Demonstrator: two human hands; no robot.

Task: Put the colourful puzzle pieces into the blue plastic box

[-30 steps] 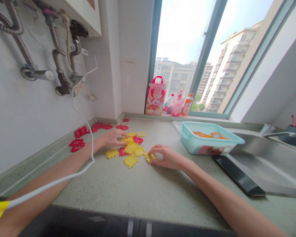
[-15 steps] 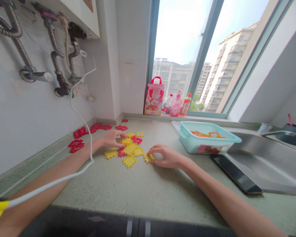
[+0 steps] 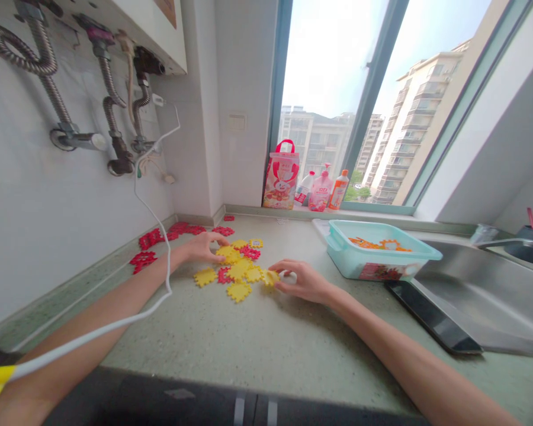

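A cluster of yellow and red interlocking puzzle tiles (image 3: pixel 237 269) lies on the green speckled countertop (image 3: pixel 249 343). My left hand (image 3: pixel 202 247) rests flat on the far left part of the cluster, fingers stretched over a yellow tile. My right hand (image 3: pixel 302 281) is at the cluster's right edge, fingers pinched on a single yellow tile (image 3: pixel 270 277) that is tilted up off the counter.
More red tiles (image 3: pixel 160 236) lie along the left wall. A teal plastic box (image 3: pixel 377 257) with orange tiles stands right of my hands, next to a steel sink (image 3: pixel 484 290). A white cable (image 3: pixel 151 207) hangs across my left arm. Bottles and a bag (image 3: pixel 281 177) stand on the windowsill.
My right hand has lifted the yellow tile's edge off the counter and its fingers have shifted slightly. My left hand has stayed on the cluster.
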